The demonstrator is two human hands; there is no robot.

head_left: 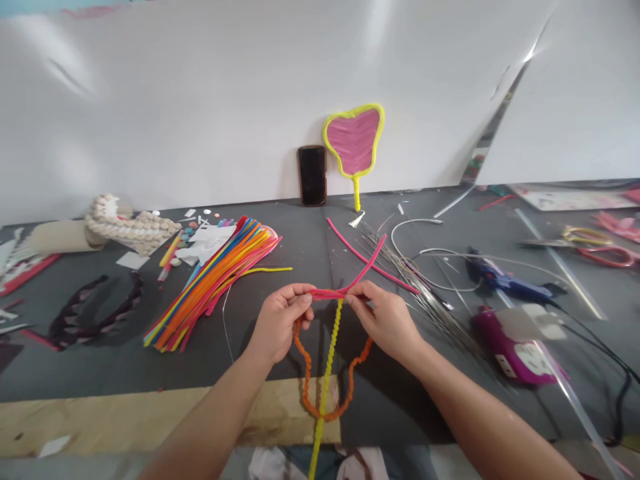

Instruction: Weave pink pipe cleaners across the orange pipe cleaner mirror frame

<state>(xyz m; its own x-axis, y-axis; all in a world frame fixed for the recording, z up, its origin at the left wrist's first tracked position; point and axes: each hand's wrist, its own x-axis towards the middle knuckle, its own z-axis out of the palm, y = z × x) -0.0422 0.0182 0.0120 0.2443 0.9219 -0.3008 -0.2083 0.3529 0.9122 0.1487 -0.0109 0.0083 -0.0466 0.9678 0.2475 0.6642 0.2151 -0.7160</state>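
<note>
- The step in hand looks like winding: a pink strand (pixel 329 293) lies along the top edge of an orange wavy loop (pixel 306 373), with a bit of orange showing between the turns.
- The left hand (pixel 280 320), at nine o'clock of that edge, pinches the strand between thumb and forefinger; the right hand (pixel 387 320), at three o'clock, has its grip pressed on the strand too.
- The loop hangs at six o'clock, above the table (pixel 400 420). A yellow twisted stick (pixel 329 360) runs down across it, its top meeting the pink strand.
- The next move seems to call for a steady left pinch while the right fingers guide the free pink end, pointing to one o'clock, around the edge — tight, without bending the loop.
- A second pink strand (pixel 350 250) lies loose towards two o'clock; a bundle of coloured sticks (pixel 215 287) sits at nine; a pink fan with a yellow rim (pixel 353 143) leans at twelve.
- The fingers hide both upper corners of the loop — how its ends join cannot be told. Nor is it clear whether the stick is fastened. Its lower end is cut off at six o'clock, as are both forearms.
</note>
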